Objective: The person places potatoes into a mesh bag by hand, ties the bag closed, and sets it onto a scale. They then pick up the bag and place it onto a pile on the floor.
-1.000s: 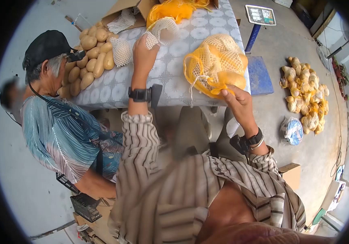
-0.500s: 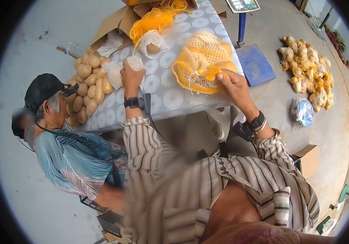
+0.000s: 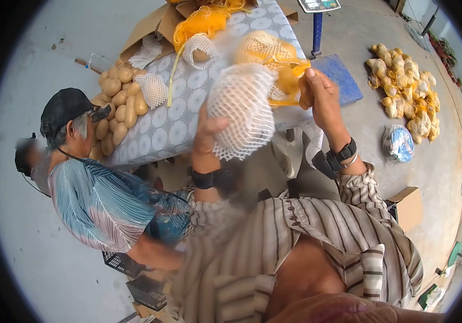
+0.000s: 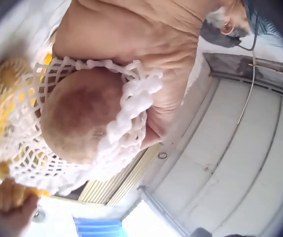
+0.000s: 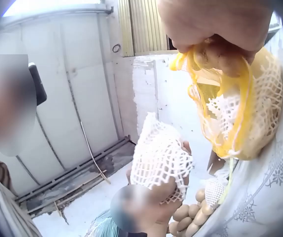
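Observation:
My left hand point(image 3: 208, 132) holds a large potato point(image 4: 79, 116) dressed in a white foam net sleeve point(image 3: 244, 107), raised above the table's front edge. The sleeve's open end shows the potato's bare end in the left wrist view. With thumb and fingers, my right hand point(image 3: 323, 97) pinches the gathered mouth of a yellow mesh bag point(image 5: 225, 118). That bag rests on the table and contains several sleeved potatoes. In the head view the raised potato overlaps part of the bag.
Bare potatoes point(image 3: 118, 99) are heaped at the table's left, beside a sleeved one point(image 3: 152, 90). Another sleeved potato point(image 3: 201, 53) lies near orange netting point(image 3: 204, 24) and a cardboard box point(image 3: 147, 35). A person point(image 3: 99, 177) sits at left. Right: a scale point(image 3: 336, 81) and filled bags point(image 3: 406, 91).
My left hand has lifted the sleeved potato off the table, toward me and right, beside the mesh bag. My right hand has raised the bag's mouth slightly.

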A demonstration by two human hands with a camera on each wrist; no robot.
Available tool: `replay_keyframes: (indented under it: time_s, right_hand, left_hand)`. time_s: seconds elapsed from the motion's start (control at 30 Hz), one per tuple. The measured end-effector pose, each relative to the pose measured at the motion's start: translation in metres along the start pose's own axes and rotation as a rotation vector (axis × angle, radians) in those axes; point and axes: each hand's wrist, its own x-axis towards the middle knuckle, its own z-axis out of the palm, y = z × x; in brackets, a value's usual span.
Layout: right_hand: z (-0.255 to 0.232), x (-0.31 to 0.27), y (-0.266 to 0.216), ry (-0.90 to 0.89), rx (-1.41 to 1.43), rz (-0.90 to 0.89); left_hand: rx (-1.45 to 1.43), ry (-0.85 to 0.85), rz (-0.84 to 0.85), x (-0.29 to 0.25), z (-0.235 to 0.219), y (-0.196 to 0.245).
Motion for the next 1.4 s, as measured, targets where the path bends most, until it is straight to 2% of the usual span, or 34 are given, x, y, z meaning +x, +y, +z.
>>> replay_keyframes:
  time_s: [0.03, 0.1, 0.13, 0.17, 0.23, 0.3, 0.37, 0.43, 0.5, 0.57, 0.63, 0.67, 0.73, 0.77, 0.8, 0.9, 0.93, 0.97, 1.03, 1.07, 1.13, 1.27, 1.33, 1.4]
  right_hand:
    - [0.003, -0.002, -0.004, 0.000, -0.001, 0.002]
    - [0.007, -0.006, -0.013, 0.017, -0.112, -0.108]
    - [0.006, -0.011, -0.023, -0.049, -0.117, -0.081]
    - [0.004, -0.015, -0.029, -0.046, -0.126, -0.083]
    - [0.001, -0.021, -0.036, -0.090, -0.229, -0.121]
    - [-0.001, -0.022, -0.034, -0.053, -0.194, -0.157]
    - [-0.005, -0.029, -0.035, -0.177, -0.058, -0.103]
    - [0.001, -0.033, -0.036, -0.181, -0.084, -0.148]
    - [0.004, -0.037, -0.034, -0.250, -0.084, -0.130]
    - [0.011, -0.040, -0.034, -0.243, -0.024, -0.083]
    - [0.015, -0.041, -0.032, -0.235, 0.029, -0.038]
    - [0.016, -0.041, -0.030, -0.214, 0.011, -0.047]
    - [0.014, -0.041, -0.027, -0.191, -0.012, -0.063]
    - [0.011, -0.041, -0.024, -0.111, -0.068, -0.040]
    - [0.010, -0.041, -0.023, -0.028, -0.123, -0.015]
    - [0.007, -0.038, -0.026, 0.033, -0.300, 0.065]
    - [0.004, -0.038, -0.025, 0.037, -0.304, 0.068]
    - [0.000, -0.038, -0.022, 0.015, -0.282, 0.063]
    - [-0.003, -0.033, -0.023, -0.012, -0.264, 0.055]
    - [-0.003, -0.029, -0.029, 0.002, -0.162, 0.012]
    - [0.002, -0.023, -0.035, 0.024, 0.004, -0.052]
    - [0.014, -0.019, -0.036, -0.072, 0.097, -0.054]
    - [0.017, -0.021, -0.033, -0.112, 0.095, -0.075]
    - [0.017, -0.023, -0.033, -0.159, 0.120, -0.056]
  left_hand:
    - [0.046, -0.118, -0.054, 0.003, 0.010, -0.005]
    - [0.115, -0.176, -0.110, 0.009, 0.026, -0.014]
    - [0.187, -0.236, -0.160, 0.013, 0.032, -0.019]
    - [0.179, -0.242, -0.159, 0.017, 0.036, -0.024]
    - [0.025, -0.198, -0.264, 0.025, 0.041, -0.030]
    - [-0.065, -0.170, -0.272, 0.036, 0.031, -0.037]
    - [-0.210, -0.081, -0.346, 0.041, 0.026, -0.033]
    - [-0.248, -0.055, -0.316, 0.044, 0.025, -0.033]
    - [-0.322, 0.002, -0.260, 0.044, 0.022, -0.032]
    - [-0.319, 0.013, -0.227, 0.049, 0.023, -0.032]
    - [-0.255, 0.060, -0.073, 0.058, 0.023, -0.036]
    - [-0.256, 0.060, -0.071, 0.059, 0.024, -0.037]
    - [-0.083, 0.064, 0.061, 0.062, 0.029, -0.036]
    - [0.002, 0.065, 0.126, 0.063, 0.030, -0.037]
    - [0.020, 0.073, 0.130, 0.064, 0.032, -0.037]
    - [0.101, 0.136, 0.208, 0.066, 0.043, -0.038]
    - [0.251, 0.106, 0.224, 0.069, 0.036, -0.041]
    - [0.247, 0.106, 0.221, 0.069, 0.035, -0.042]
    - [0.741, 0.034, 0.408, 0.072, 0.036, -0.042]
    - [0.739, 0.037, 0.410, 0.073, 0.038, -0.041]
    - [1.311, -0.045, 0.645, 0.076, 0.045, -0.032]
    - [1.392, -0.129, 0.575, 0.084, 0.049, -0.022]
    - [1.367, -0.229, 0.489, 0.087, 0.047, -0.018]
    - [1.413, -0.180, 0.492, 0.088, 0.048, -0.016]
